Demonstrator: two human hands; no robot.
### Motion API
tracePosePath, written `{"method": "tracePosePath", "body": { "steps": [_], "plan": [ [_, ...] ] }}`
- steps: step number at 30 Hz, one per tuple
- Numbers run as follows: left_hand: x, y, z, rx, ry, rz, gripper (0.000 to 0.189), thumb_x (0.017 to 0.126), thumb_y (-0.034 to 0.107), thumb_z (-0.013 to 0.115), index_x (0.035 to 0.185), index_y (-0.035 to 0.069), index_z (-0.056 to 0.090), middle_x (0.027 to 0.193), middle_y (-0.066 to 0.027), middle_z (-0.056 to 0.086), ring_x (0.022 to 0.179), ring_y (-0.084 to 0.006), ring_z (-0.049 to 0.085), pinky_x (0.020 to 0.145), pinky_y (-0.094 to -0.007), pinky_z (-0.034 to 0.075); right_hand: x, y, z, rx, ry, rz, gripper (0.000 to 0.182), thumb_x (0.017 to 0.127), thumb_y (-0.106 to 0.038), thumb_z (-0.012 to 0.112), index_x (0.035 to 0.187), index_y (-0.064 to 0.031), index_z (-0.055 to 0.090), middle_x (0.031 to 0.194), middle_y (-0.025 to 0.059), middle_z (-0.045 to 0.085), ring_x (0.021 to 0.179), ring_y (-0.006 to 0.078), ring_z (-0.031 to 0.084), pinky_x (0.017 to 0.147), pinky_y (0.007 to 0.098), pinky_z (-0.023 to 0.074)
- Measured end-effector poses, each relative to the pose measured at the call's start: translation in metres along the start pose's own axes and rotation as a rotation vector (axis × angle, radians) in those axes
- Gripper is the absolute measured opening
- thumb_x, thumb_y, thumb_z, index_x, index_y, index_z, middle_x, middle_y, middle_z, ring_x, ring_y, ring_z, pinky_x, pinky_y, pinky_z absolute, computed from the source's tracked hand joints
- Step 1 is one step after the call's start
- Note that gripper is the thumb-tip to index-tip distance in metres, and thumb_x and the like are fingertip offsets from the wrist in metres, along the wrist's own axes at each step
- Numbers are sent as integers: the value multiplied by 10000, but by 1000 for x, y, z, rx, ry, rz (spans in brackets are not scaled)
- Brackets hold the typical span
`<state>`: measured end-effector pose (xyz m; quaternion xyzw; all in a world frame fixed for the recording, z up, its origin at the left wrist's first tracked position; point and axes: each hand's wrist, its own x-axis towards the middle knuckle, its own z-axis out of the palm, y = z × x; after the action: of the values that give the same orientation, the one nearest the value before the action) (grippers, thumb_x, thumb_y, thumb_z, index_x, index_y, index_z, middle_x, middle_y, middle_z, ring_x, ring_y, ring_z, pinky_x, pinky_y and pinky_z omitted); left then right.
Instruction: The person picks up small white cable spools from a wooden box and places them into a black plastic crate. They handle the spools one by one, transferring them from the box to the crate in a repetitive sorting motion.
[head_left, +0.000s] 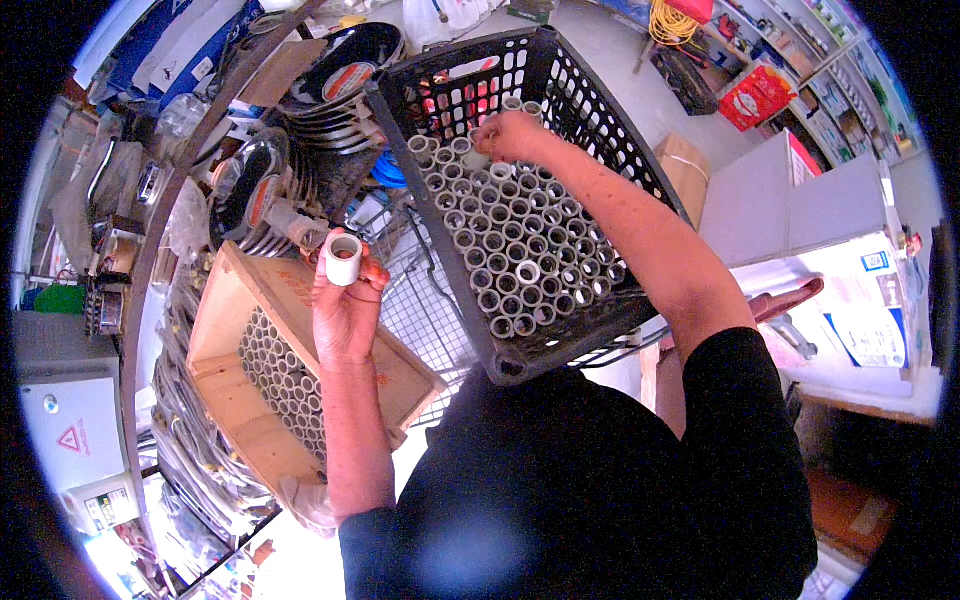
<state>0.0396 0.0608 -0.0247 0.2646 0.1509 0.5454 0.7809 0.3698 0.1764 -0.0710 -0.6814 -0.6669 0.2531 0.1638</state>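
Note:
Upright between the fingers of my left hand (346, 322) is a short pale plastic pipe coupling (343, 271), its open end facing up. My right hand (517, 139) reaches into the far part of a black plastic crate (461, 262), its fingertips closed around a grey pipe coupling (475, 160). Rows of similar grey couplings (514, 232) stand on end across the crate floor, with a whiter one (528, 271) among them. Below my left hand, a wooden box (240, 390) holds many more couplings (277, 360) packed in rows; my forearm hides part of it.
Under the crate is a wire-mesh cart (420, 277). Stacked black pans (360, 60) and bundled hoses (195, 390) crowd the left side. Cardboard boxes (750, 202) stand at right, near a reddish handle (787, 300). Stocked shelves (825, 82) line the far right.

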Motion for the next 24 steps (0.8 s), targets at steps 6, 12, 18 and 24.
{"method": "tracePosePath", "body": {
  "steps": [6,12,18,24],
  "plan": [
    [0,0,2,-21,7,-8,385,843,98,616,1221,66,546,992,-116,613,778,-209,589,682,-338,474,6,25,3,157,-73,75,232,807,-284,659,895,-74,706,713,88,681,614,188,661,620,333,549],
    [-1,-1,1,-42,11,-7,386,842,91,616,1222,67,549,987,-119,611,775,-207,581,679,-340,470,-3,3,4,-289,52,-116,272,790,-254,652,969,-51,683,867,178,676,835,338,657,779,408,526],
    [1,-1,1,-32,-12,-8,391,834,108,630,1211,50,544,983,-117,612,775,-204,584,678,-333,471,0,-2,13,-315,108,-34,308,778,-273,655,985,-46,677,895,200,669,851,366,651,805,445,516],
    [1,-1,0,-21,11,-16,404,827,125,642,1210,47,538,978,-118,610,771,-200,585,679,-333,471,8,5,14,-272,67,16,264,758,-248,652,945,-66,699,905,192,674,852,359,655,808,434,520]
  ]
}}
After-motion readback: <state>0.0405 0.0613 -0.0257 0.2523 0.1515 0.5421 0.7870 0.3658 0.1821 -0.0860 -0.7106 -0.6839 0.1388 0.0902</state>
